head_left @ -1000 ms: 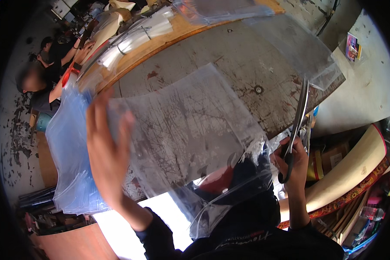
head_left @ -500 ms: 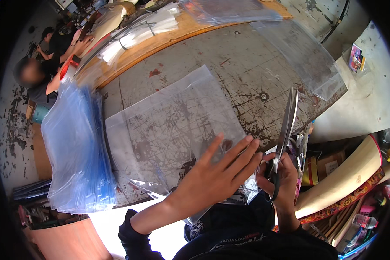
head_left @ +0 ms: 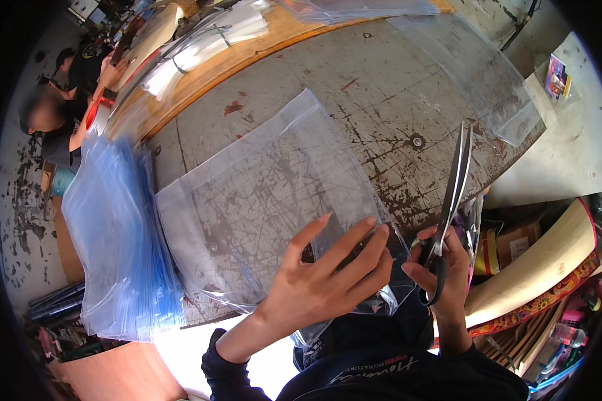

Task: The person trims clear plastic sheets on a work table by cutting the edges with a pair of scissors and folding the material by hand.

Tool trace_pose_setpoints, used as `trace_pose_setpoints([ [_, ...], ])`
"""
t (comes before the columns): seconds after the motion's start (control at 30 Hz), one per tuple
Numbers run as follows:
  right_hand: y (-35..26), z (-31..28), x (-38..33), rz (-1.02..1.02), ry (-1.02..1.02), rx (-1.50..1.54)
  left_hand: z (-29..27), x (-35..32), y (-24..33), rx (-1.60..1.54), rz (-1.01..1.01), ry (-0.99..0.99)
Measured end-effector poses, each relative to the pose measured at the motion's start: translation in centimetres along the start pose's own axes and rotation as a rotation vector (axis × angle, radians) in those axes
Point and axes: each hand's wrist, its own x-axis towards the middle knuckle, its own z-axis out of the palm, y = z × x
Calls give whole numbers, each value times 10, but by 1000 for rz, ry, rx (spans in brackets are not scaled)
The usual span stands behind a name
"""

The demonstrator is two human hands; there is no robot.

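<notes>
The tabletop reaches beyond the fingers. On it lie a clear sheet, partly beneath the left fingers, and, left of them, a bluish stack. The left hand has fingers apart; the right hand clamps scissors.

Table: moderately lit, its scratches crisp.
Wooden board: edge bowed by the lens.
Plastic sheet: pale sheen, sharp glints near the left hand.
Scissors: bright streaks along the blades.
Patch below the table: burnt out to white.
Co-worker: head smudged.
Sweater: deep dark, folds hardly visible.
Corners: black, where the round view ends.
</notes>
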Motion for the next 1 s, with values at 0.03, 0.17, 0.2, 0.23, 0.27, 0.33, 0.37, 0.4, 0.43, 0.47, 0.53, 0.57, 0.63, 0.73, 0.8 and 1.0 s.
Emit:
trace_pose_setpoints([
  [0.03,0,0,0,4,2,-4,0,1,-1,17,-6,24],
  [0.17,0,-3,1,57,0,35,6,-5,-5,-11,-26,-8],
  [0.2,1,-3,2,46,-4,26,7,-6,-6,-13,-26,-10],
  [0.23,2,-3,2,34,-8,16,9,-6,-6,0,-21,-14],
  [0.27,2,-3,2,36,-6,16,10,-7,-7,12,-16,-19],
  [0.33,2,-3,2,17,-7,3,12,-6,-7,-1,-32,11],
  [0.37,2,-3,3,18,-5,3,13,-6,-7,-12,-48,41],
  [0.4,1,-3,3,25,-3,7,13,-5,-7,-14,-47,42],
  [0.43,1,-3,3,31,-1,12,13,-5,-7,-15,-44,39],
  [0.47,0,-3,3,31,1,11,13,-4,-8,-17,-41,37],
  [0.53,1,-3,3,27,0,14,11,-6,-8,-16,-38,2],
  [0.57,1,-3,3,26,0,14,11,-6,-8,-15,-34,-34],
  [0.63,1,-3,3,18,-12,3,11,-7,-8,-39,-39,-34],
  [0.73,0,-4,3,23,-18,9,13,-10,-10,-96,-38,-53],
  [0.8,2,-8,4,23,-21,-19,12,-9,-12,-129,-35,-71],
  [1.0,7,-23,1,-51,38,-94,17,-6,-11,-207,-21,-238],
])
